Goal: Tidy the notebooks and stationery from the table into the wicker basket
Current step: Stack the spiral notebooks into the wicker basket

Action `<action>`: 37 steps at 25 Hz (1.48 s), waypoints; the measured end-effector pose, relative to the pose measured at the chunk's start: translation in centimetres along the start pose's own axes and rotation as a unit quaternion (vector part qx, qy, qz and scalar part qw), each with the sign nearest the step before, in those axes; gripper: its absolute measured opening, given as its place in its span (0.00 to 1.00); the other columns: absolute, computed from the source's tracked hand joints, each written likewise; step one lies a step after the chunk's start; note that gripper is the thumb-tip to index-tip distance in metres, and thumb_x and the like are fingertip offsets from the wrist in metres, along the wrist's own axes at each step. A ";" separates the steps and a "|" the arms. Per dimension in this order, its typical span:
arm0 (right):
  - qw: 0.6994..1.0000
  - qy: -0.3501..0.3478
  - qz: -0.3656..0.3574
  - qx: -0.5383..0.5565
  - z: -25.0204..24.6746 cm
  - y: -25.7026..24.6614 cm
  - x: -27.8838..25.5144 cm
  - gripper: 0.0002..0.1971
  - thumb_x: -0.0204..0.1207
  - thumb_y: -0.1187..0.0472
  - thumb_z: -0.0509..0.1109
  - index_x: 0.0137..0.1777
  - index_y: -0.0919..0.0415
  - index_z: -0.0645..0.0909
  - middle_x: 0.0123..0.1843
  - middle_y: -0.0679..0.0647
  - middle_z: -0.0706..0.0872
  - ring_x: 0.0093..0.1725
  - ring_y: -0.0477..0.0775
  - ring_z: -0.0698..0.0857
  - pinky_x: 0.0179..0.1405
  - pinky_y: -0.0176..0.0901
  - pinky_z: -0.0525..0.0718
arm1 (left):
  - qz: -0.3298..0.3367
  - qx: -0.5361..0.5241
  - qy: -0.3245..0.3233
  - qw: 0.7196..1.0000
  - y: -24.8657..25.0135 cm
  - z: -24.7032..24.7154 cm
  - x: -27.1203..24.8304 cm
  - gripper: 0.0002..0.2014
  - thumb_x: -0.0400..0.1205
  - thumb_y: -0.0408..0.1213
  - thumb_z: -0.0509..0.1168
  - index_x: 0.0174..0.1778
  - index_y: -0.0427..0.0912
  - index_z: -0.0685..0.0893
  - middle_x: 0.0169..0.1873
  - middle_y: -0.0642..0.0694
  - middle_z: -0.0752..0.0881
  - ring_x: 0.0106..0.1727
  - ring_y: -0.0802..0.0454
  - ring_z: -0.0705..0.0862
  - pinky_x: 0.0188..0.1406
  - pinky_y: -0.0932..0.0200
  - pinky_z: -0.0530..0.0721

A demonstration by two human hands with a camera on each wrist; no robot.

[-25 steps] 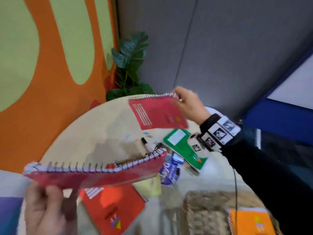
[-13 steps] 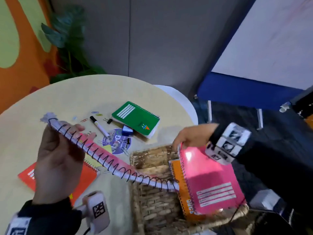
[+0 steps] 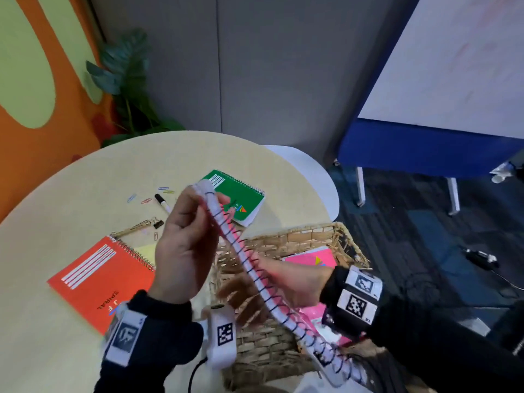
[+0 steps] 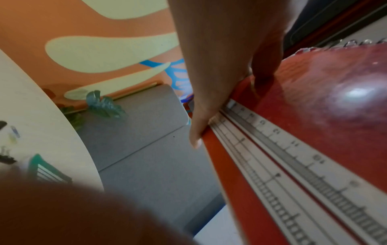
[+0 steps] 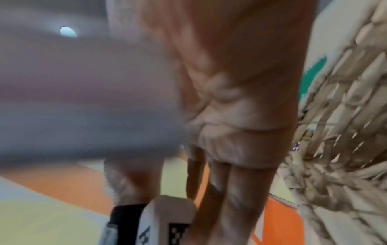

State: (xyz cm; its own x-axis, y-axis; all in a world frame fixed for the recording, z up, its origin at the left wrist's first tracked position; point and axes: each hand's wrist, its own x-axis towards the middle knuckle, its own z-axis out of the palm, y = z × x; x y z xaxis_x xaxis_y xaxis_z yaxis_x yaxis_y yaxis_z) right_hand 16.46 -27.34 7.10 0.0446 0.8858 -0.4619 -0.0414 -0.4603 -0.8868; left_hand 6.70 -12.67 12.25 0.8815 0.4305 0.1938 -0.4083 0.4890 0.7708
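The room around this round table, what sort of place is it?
Probably a casual office or school common area, not a home. A colourful orange and green painted wall, grey panelled partitions and a big whiteboard on a blue stand point that way, along with dark carpet tiles and a potted plant.

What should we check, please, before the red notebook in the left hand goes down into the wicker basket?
1. Left hand grips the red notebook near its top end: ok.
2. Right hand clear of the drop path: not ok; it sits beside the spiral over the basket.
3. Room in the basket: ok; a pink notebook lies flat inside.
4. Notebook lined up over the basket: ok for the lower end; the upper end is over the table.
5. Whether the right hand touches the notebook: cannot tell.
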 end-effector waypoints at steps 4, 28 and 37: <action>0.956 -0.016 -0.009 0.291 -1.0 2.9 -2.8 0.14 0.75 0.61 0.68 0.61 0.57 0.82 0.50 0.50 0.92 0.45 0.45 0.91 0.48 0.38 0.89 | -0.015 0.136 -0.013 0.991 -1.5 0.7 1.4 0.13 0.80 0.37 0.59 0.54 0.57 0.82 0.55 0.50 0.82 0.58 0.54 0.81 0.55 0.57 0.75; 0.797 0.315 0.406 -0.318 -8.4 12.8 -8.7 0.17 0.73 0.45 0.66 0.31 0.57 0.75 0.42 0.58 0.83 0.50 0.61 0.87 0.43 0.44 0.78 | -0.368 0.883 -0.171 0.235 -3.3 -23.6 1.7 0.47 0.69 0.35 0.75 0.80 0.49 0.53 0.82 0.43 0.52 0.84 0.40 0.45 0.77 0.30 0.55; 0.804 0.397 0.188 -0.401 -11.6 -1.1 0.4 0.15 0.74 0.50 0.69 0.54 0.59 0.83 0.50 0.59 0.90 0.53 0.62 0.86 0.48 0.47 0.79 | -0.286 0.919 -0.192 0.191 -2.7 -24.2 2.5 0.42 0.71 0.38 0.71 0.78 0.44 0.57 0.76 0.45 0.69 0.78 0.43 0.63 0.79 0.29 0.46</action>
State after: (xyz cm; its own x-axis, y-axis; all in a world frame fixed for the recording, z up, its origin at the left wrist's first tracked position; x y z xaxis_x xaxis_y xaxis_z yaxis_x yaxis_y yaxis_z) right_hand 28.13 -27.17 7.67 0.8153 0.5048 -0.2835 0.4413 -0.8588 -0.2601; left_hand 4.26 5.41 -4.05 0.7544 0.4447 -0.4829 0.2422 -0.8723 -0.4249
